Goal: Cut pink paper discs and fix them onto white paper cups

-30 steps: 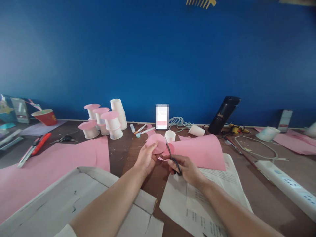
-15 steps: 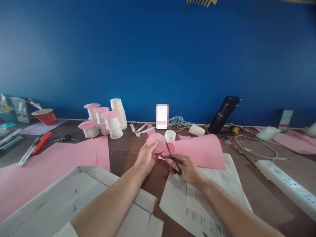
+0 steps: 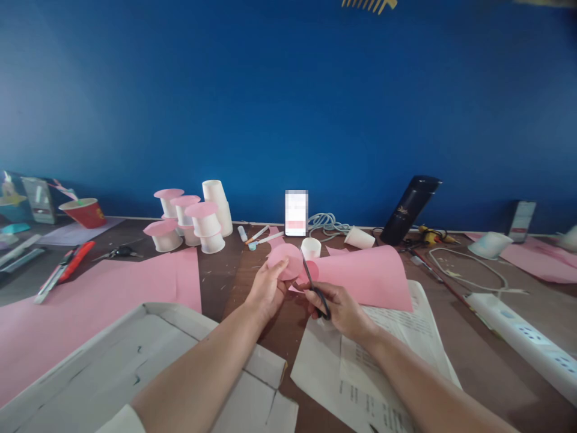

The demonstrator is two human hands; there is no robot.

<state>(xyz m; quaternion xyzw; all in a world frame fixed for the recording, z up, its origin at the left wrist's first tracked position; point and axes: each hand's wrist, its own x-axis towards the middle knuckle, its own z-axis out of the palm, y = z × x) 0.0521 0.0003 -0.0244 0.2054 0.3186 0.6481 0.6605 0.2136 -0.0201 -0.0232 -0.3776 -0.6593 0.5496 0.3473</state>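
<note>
My left hand [image 3: 269, 285] pinches a pink paper disc [image 3: 288, 258], thumb on its face and fingers behind. In my right hand [image 3: 340, 307] is a pair of black-handled scissors [image 3: 310, 276], its blades pointing up along the disc's right edge. Whether the blades touch the paper I cannot tell. Just right of the blades lies a curled pink paper sheet [image 3: 369, 273], and a white paper cup [image 3: 311, 247] stands behind them. Printed paper [image 3: 351, 367] lies under my right hand.
Pink-topped paper cups [image 3: 205, 225] and stacked white cups [image 3: 217, 204] stand at left. A utility knife [image 3: 65, 270] rests on pink paper [image 3: 148, 279]. Flattened cardboard [image 3: 121, 355] lies in front. A phone [image 3: 296, 213], black bottle [image 3: 410, 207] and power strip [image 3: 523, 331] are farther off.
Almost nothing differs. The view has shifted very slightly; both hands keep the same hold on the disc and the scissors.
</note>
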